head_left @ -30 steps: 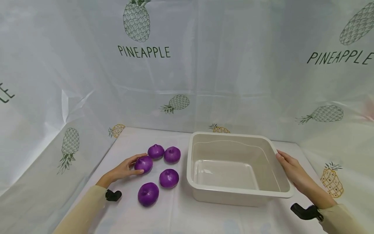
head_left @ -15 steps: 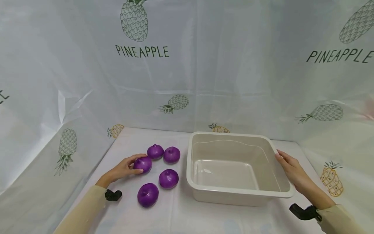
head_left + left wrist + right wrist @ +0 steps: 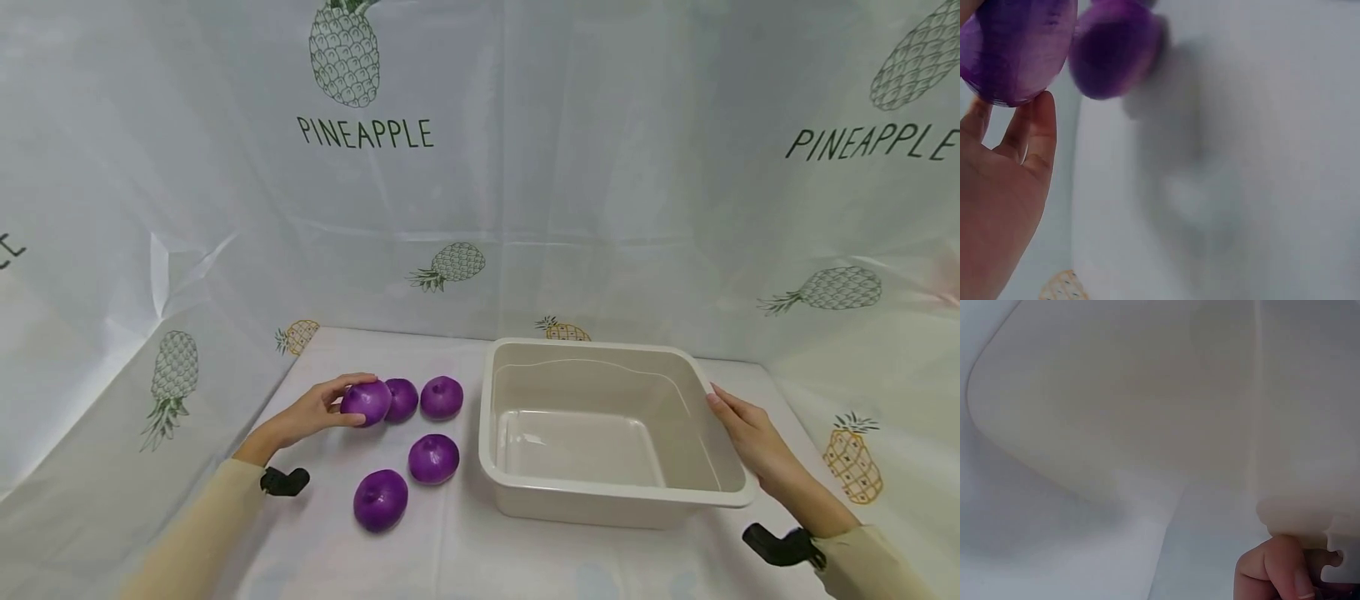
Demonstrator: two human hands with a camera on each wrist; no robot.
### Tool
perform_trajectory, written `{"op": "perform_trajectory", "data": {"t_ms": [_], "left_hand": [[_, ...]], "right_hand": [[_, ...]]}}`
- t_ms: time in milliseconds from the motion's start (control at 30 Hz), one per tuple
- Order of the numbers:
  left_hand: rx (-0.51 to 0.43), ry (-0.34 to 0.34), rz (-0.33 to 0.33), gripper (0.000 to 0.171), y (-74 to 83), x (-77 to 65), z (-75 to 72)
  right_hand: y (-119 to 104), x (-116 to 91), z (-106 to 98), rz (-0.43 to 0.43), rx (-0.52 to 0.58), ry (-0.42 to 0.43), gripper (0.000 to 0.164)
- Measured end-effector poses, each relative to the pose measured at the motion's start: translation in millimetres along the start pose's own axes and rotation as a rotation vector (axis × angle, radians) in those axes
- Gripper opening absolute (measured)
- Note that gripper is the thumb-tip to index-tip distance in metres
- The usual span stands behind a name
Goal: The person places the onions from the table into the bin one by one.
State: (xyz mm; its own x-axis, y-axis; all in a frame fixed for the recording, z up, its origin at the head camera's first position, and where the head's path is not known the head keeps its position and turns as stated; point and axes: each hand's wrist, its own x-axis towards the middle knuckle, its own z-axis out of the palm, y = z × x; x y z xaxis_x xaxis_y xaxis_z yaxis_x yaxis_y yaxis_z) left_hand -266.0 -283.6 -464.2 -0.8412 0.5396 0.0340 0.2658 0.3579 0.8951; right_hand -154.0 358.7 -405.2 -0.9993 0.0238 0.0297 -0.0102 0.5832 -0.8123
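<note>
My left hand (image 3: 318,410) grips a purple onion (image 3: 366,403) between thumb and fingers at the left of the table. The onion is raised off the cloth and partly covers a second onion (image 3: 402,400) behind it. From the left wrist view, the held onion (image 3: 1016,50) shows faint stripes, with fingertips against its underside. At the right, my right hand (image 3: 757,437) holds the rim of a beige plastic basin (image 3: 585,493), thumb on top. Bent fingers (image 3: 1272,569) show below that rim in the right wrist view.
Three more onions lie on the white cloth: one at the back (image 3: 442,397), one in the middle (image 3: 433,458) and one nearest the front (image 3: 380,501). The basin's floor is bare. A pineapple-printed sheet (image 3: 465,183) hangs behind the table and along both sides.
My left hand has lifted the gripped onion up off the cloth, and it now overlaps the onion behind it. The right hand and the basin have stayed in place.
</note>
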Motion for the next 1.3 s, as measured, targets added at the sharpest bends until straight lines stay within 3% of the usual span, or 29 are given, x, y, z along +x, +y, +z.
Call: {"op": "perform_trajectory", "data": {"t_ms": [267, 533, 733, 900, 1100, 1300], "left_hand": [[-0.012, -0.059, 0.097, 0.067, 51.2, 25.1, -10.0], [-0.040, -0.148, 0.119, 0.068, 102.1, 57.6, -5.6], [-0.073, -0.241, 0.165, 0.068, 132.2, 84.3, 5.7], [-0.044, -0.305, 0.212, 0.067, 157.1, 105.7, 18.2], [-0.026, -0.367, 0.235, 0.066, 185.2, 129.9, 39.5], [-0.010, -0.473, 0.278, 0.065, 204.2, 155.9, 66.3]], "right_hand": [[1.0, -0.1, -0.7, -0.010, -0.006, 0.000, 0.061], [1.3, -0.9, -1.8, -0.035, -0.005, 0.023, 0.060], [-0.1, -0.8, -2.2, -0.049, 0.006, 0.024, 0.059], [0.4, -0.3, -1.6, -0.040, -0.001, 0.018, 0.058], [-0.5, 0.5, -1.6, -0.040, 0.005, 0.022, 0.056], [-0.2, -0.6, -2.2, -0.038, -0.009, 0.028, 0.059]]}}
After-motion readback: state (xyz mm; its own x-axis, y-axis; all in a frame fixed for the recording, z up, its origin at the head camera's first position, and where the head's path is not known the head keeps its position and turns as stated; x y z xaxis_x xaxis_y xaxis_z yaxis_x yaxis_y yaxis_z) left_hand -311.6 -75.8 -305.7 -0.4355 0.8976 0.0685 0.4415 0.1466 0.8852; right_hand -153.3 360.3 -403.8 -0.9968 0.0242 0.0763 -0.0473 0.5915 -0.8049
